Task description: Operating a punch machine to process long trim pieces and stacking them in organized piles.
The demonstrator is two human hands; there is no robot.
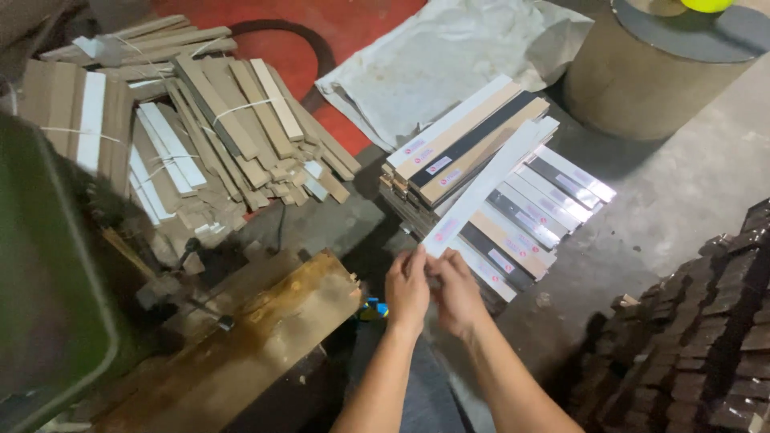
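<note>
Holding 1 long white strip (489,184) by its near end, both hands are working together right in the middle of the view. The left hand (407,290) is pinching the strip's end with its fingers (417,258) closed on it, and the right hand (457,293) is gripping the same end just beside it, fingers curled around the strip. The strip is angling up and away to the right, hanging over a stack of strips (489,192) in white, tan and black that's sitting on the grey floor (682,208). Most of those have a small label stuck near one end.

Off to the left, a messy pile of wood offcuts (208,136) is lying around, some bundled with string. A worn wooden plank (257,337) is sitting near the left forearm. A crumpled grey sheet (457,56) is lying behind the stack, next to a big round drum (642,80). Dark brown blocks (706,329) are piling up on the right.
</note>
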